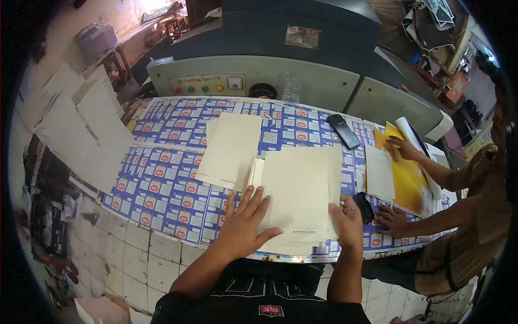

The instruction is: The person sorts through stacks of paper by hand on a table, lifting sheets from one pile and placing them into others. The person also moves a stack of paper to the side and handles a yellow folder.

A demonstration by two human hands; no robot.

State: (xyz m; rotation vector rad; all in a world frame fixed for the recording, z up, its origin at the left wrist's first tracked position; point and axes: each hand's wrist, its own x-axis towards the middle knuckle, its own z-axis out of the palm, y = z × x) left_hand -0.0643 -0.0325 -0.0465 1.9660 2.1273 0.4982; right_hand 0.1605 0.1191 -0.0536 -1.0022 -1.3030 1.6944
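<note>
A loose stack of cream paper sheets (297, 189) lies right in front of me, with a small line of print along the near edge. My left hand (245, 224) rests at the stack's left edge, its fingers stretched out and the thumb over the paper. At the right edge, my right hand (346, 218) pinches the paper, thumb on top and fingers partly hidden. A narrow folded cream strip (256, 174) stands out beside my left fingertips. Farther left lies a second pile of cream sheets (232, 148).
A blue printed sheet (167, 178) covers the table. Beyond stand a grey machine (318, 81) and a clear bottle (291, 87). A phone (343, 131) and a black object (364, 208) lie to the right. Another person's hand (404, 148) touches a yellow sheet (406, 181); their other hand (393, 221) rests nearby.
</note>
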